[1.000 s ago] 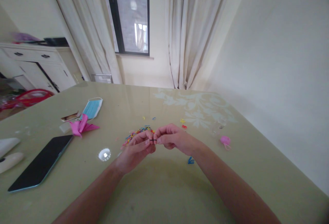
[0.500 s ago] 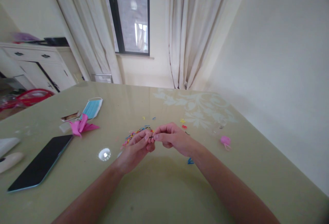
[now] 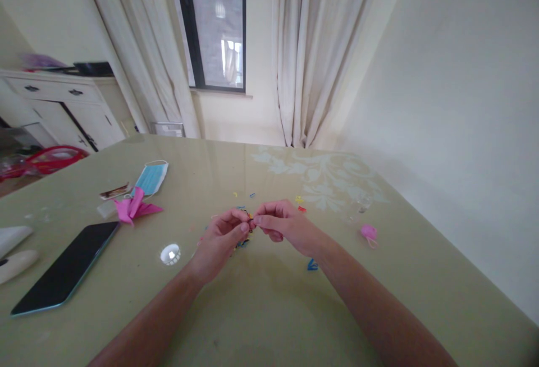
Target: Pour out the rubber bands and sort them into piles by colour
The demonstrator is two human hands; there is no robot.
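My left hand [image 3: 225,239] and my right hand [image 3: 286,225] meet fingertip to fingertip just above the table. Thumb and forefinger of each are pinched on a small dark rubber band [image 3: 251,220], mostly covered by the fingers. A heap of colourful little rubber bands [image 3: 243,243] lies beneath and behind my left hand, which hides much of it. Close to my right wrist rests a bunch of blue rubber bands [image 3: 312,265]. Beyond my right hand are a few yellow bands [image 3: 298,200] and some red ones [image 3: 302,209].
Left on the glossy table [image 3: 269,311] are a tablet-like dark device [image 3: 67,266], pink folded paper [image 3: 135,207], a blue face mask [image 3: 150,178] and a shiny round object [image 3: 170,254]. A pink ball-like item [image 3: 369,233] lies right, near a clear container [image 3: 360,207].
My left fingers have shifted and lifted slightly, and more of the heap shows below them. The dark band stays pinched between both hands, a little higher and farther right.
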